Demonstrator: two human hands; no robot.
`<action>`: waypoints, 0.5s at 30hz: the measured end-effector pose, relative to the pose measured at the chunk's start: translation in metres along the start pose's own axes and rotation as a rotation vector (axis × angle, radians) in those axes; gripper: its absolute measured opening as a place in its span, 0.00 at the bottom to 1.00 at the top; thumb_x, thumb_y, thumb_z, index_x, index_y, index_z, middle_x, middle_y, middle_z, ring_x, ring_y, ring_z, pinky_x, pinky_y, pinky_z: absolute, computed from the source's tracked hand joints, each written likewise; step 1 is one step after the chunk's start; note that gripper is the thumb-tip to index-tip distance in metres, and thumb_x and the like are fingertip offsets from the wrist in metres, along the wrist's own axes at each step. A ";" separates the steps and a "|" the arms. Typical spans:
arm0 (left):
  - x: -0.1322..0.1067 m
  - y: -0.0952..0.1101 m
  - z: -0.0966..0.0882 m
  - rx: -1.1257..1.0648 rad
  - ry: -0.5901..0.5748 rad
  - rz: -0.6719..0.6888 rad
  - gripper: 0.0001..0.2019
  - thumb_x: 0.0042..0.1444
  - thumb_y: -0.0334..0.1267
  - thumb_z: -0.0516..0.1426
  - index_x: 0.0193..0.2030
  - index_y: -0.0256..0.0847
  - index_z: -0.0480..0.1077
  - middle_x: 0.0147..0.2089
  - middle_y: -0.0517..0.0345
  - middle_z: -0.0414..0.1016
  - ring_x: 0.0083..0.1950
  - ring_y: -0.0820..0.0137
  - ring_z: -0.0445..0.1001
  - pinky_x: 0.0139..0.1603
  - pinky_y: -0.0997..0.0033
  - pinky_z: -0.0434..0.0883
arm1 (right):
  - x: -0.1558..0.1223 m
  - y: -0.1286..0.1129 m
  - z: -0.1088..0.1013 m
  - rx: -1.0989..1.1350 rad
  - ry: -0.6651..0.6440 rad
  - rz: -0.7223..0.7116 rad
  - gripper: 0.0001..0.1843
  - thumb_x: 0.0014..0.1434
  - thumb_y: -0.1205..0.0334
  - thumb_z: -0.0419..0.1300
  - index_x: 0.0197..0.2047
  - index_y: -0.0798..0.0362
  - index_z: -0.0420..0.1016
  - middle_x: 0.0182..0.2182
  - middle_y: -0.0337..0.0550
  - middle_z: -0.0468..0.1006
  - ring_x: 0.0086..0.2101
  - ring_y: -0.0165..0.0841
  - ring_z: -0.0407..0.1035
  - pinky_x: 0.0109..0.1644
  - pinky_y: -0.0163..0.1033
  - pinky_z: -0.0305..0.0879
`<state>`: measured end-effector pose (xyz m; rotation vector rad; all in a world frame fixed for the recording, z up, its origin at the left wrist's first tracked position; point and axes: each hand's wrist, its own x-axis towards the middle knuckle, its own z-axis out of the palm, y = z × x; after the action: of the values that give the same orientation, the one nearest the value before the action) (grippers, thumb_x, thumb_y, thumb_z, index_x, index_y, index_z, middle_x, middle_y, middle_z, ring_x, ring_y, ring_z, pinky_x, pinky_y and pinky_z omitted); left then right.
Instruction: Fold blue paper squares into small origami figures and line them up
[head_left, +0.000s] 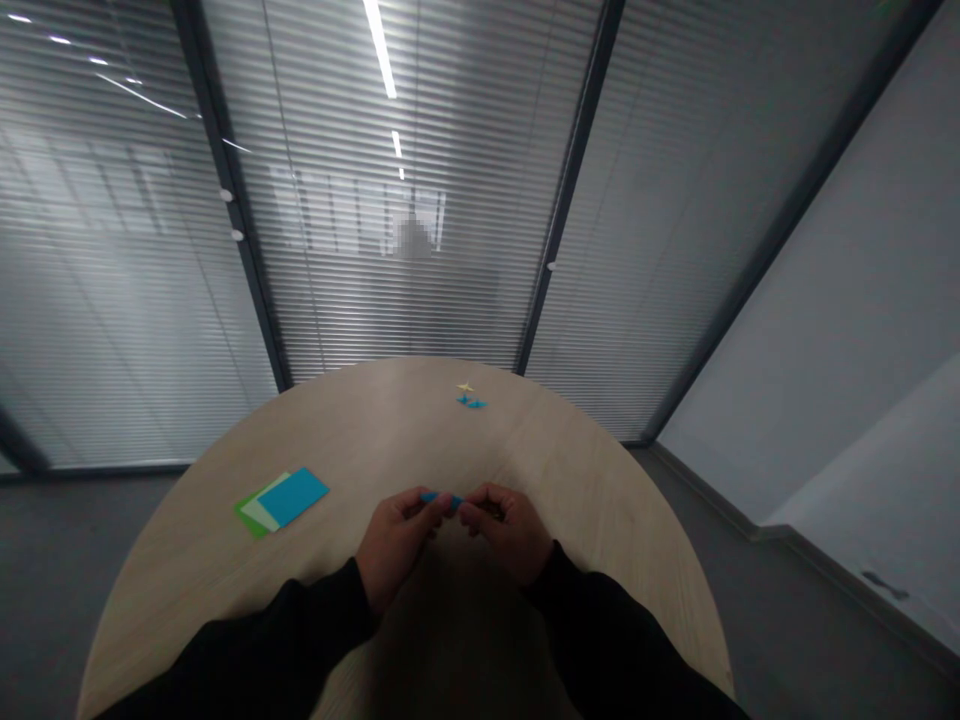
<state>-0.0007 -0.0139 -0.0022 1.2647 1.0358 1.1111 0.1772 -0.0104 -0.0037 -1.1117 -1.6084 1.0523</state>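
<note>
Between my two hands is a small piece of folded blue paper (430, 497), mostly covered by my fingers. My left hand (401, 540) pinches its left part between thumb and fingers. At its right end, my right hand (511, 530) has thumb and fingertips closed on it. Both hands are close together, low over the near middle of the table. How the paper is folded is too small to make out.
Left on the round wooden table (375, 430) lies a fanned stack of paper sheets (294, 496), blue over pale green and green. Toward the far edge are small blue folded paper pieces (472, 403) and a yellow folded paper piece (465, 387). Blinds-covered glass (420, 310) stands beyond.
</note>
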 end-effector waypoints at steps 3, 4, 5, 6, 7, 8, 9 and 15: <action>0.000 -0.002 -0.001 0.009 -0.007 0.016 0.17 0.53 0.52 0.62 0.32 0.37 0.77 0.24 0.59 0.70 0.26 0.72 0.64 0.27 0.74 0.60 | 0.000 -0.001 0.000 0.020 -0.009 0.017 0.13 0.56 0.52 0.62 0.30 0.54 0.74 0.23 0.38 0.75 0.24 0.29 0.68 0.30 0.34 0.63; 0.000 -0.002 -0.001 0.007 -0.010 0.016 0.17 0.53 0.52 0.62 0.32 0.37 0.77 0.24 0.59 0.70 0.26 0.72 0.65 0.27 0.74 0.60 | 0.000 -0.002 0.001 0.033 -0.016 0.026 0.13 0.56 0.52 0.62 0.30 0.54 0.73 0.23 0.38 0.75 0.24 0.29 0.68 0.30 0.34 0.63; 0.000 -0.002 -0.001 0.008 -0.012 0.014 0.17 0.54 0.52 0.62 0.32 0.37 0.76 0.24 0.59 0.71 0.26 0.72 0.65 0.27 0.73 0.60 | 0.000 -0.003 0.001 0.049 -0.024 0.037 0.14 0.56 0.51 0.62 0.30 0.54 0.73 0.23 0.38 0.75 0.24 0.29 0.68 0.30 0.34 0.64; 0.000 -0.002 -0.001 0.013 -0.015 0.011 0.17 0.54 0.52 0.61 0.32 0.37 0.76 0.25 0.59 0.71 0.26 0.72 0.65 0.27 0.73 0.61 | 0.000 -0.004 0.001 0.063 -0.032 0.047 0.14 0.56 0.50 0.62 0.31 0.54 0.73 0.24 0.38 0.75 0.25 0.29 0.69 0.31 0.35 0.64; 0.000 -0.002 0.000 0.021 -0.017 0.012 0.17 0.54 0.52 0.61 0.32 0.38 0.77 0.25 0.58 0.72 0.26 0.72 0.66 0.28 0.73 0.61 | 0.000 -0.004 0.001 0.073 -0.038 0.054 0.14 0.56 0.50 0.62 0.31 0.54 0.73 0.24 0.38 0.75 0.25 0.29 0.69 0.31 0.35 0.64; 0.000 -0.001 0.000 0.032 -0.024 0.014 0.17 0.54 0.52 0.61 0.33 0.38 0.77 0.26 0.58 0.73 0.27 0.72 0.66 0.28 0.73 0.62 | 0.001 -0.004 0.001 0.075 -0.039 0.056 0.14 0.56 0.50 0.61 0.31 0.54 0.73 0.25 0.39 0.76 0.25 0.29 0.69 0.31 0.35 0.65; 0.000 0.000 0.000 0.040 -0.033 0.017 0.17 0.54 0.52 0.61 0.33 0.38 0.77 0.27 0.57 0.74 0.27 0.71 0.67 0.29 0.73 0.62 | 0.001 -0.004 0.001 0.071 -0.032 0.053 0.14 0.56 0.50 0.61 0.31 0.54 0.73 0.25 0.39 0.76 0.25 0.29 0.70 0.32 0.35 0.65; 0.001 0.005 0.001 0.059 -0.055 0.017 0.14 0.54 0.49 0.61 0.32 0.38 0.75 0.28 0.59 0.75 0.28 0.71 0.68 0.31 0.72 0.64 | 0.001 0.005 0.002 0.073 0.028 0.050 0.14 0.57 0.51 0.60 0.32 0.54 0.71 0.24 0.39 0.75 0.25 0.30 0.70 0.31 0.35 0.65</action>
<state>0.0005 -0.0137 0.0031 1.3461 1.0245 1.0591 0.1760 -0.0083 -0.0088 -1.1183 -1.5156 1.1150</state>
